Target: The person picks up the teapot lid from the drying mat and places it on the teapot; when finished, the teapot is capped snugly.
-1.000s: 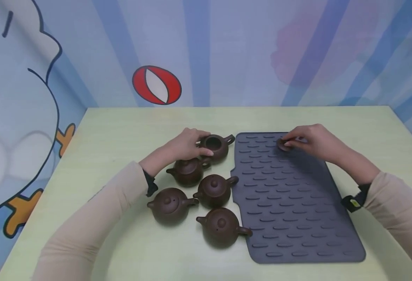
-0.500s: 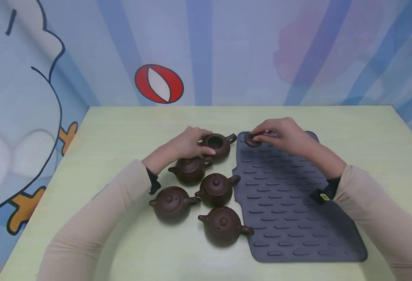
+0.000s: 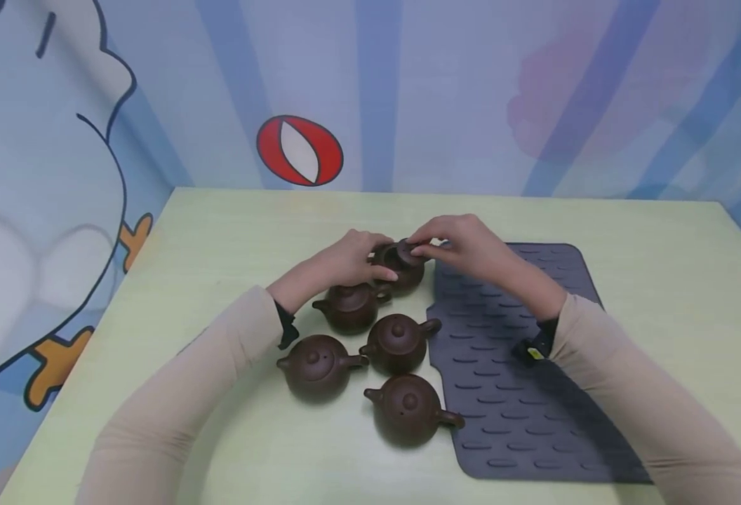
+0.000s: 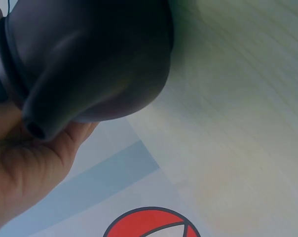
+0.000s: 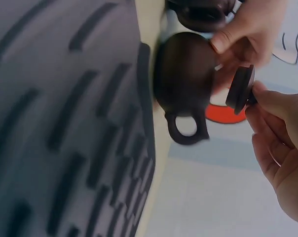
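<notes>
A dark brown teapot [image 3: 408, 280] with its top uncovered stands at the back, beside the mat's left edge. My left hand [image 3: 353, 258] holds its body from the spout side, thumb in front and fingers behind; the spout [image 4: 55, 98] shows close up in the left wrist view. Between the thumb and fingers of my right hand [image 3: 462, 242] is a small round lid [image 5: 241, 89], pinched by its knob. In the right wrist view that lid hangs tilted and apart from the teapot's mouth. The teapot's handle [image 5: 186, 131] points toward the mat.
Several lidded brown teapots stand close in front: one [image 3: 351, 310] by my left wrist, one [image 3: 398, 344] in the middle, one [image 3: 316, 368] at left and one [image 3: 406, 410] nearest. A grey ridged mat [image 3: 490, 421] lies to the right on the pale table [image 3: 269, 456].
My right hand has moved left across the mat with the lid, from the mat's far part to above the uncovered teapot. My left hand keeps its hold on the teapot.
</notes>
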A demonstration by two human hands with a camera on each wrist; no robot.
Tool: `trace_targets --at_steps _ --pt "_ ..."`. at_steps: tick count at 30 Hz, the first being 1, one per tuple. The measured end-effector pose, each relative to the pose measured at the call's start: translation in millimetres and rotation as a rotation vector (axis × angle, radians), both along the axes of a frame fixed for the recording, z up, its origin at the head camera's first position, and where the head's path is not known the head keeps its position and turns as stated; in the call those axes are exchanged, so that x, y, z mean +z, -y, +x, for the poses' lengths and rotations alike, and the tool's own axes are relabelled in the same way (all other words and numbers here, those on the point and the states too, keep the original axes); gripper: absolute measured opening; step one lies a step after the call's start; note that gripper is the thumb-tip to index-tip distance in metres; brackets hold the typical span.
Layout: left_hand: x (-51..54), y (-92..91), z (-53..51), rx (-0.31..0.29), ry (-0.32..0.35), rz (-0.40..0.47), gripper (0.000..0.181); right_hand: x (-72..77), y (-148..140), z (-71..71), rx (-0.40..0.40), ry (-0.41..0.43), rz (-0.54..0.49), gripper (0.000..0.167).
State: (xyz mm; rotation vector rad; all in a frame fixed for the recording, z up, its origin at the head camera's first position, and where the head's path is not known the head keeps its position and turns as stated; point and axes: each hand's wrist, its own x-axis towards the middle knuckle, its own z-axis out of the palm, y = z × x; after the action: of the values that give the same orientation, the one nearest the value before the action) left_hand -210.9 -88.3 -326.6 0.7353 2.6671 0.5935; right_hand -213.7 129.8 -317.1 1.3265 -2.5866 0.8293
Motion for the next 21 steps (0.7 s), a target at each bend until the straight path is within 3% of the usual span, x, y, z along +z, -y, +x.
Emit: trace_targets --at_steps 8,14,21 --pt "-2.6 -6.9 0.3 -0.016 0.015 -0.007 0.062 -17.3 11 3.6 -0.011 -0.177 0.082 0.019" --pt "-4.4 -10.3 -0.7 -0.049 0.005 0.002 0.058 -25.0 11 5.9 -0.039 -0.132 0.094 0.021" --pt "-0.7 -4.6 -0.7 -0.045 0.034 -0.052 0.068 -18.8 -1 9.3 -0.086 -0.09 0.148 0.031"
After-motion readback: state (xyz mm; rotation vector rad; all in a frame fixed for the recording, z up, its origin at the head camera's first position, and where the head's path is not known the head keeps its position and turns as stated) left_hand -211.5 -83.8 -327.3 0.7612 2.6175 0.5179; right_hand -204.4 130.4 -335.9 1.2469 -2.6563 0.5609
